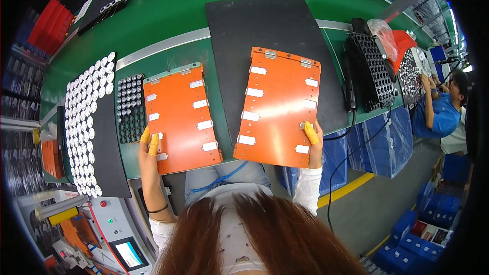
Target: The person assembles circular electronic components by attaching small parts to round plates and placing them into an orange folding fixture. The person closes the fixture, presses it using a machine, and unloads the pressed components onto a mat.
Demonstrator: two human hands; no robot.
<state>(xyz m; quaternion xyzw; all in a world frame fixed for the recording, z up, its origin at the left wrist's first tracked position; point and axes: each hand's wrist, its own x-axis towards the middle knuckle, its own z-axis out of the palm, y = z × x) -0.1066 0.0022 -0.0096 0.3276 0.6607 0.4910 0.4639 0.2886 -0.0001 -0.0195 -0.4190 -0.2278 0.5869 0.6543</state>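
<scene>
Two orange hinged panels lie side by side in front of me, each with white rectangular tabs along both long edges and metal hinges at the far end. My left hand (pixel 148 148), with yellow finger cots, grips the left orange panel (pixel 179 112) by its lower left edge. At the lower right edge of the right orange panel (pixel 277 107), my right hand (pixel 314 141) holds on with yellow-covered fingers on top; its other fingers are hidden below. That panel overlaps a black mat (pixel 265 20). The near ends of both reach past the bench edge.
Left of the panels stands a black tray of round metal parts (pixel 130 103). Beyond it, white discs (pixel 84 122) lie in rows on a black board (pixel 109 153). On the right are a black pocketed tray (pixel 374 71), a hanging cable (pixel 333 173), and a co-worker (pixel 433 109).
</scene>
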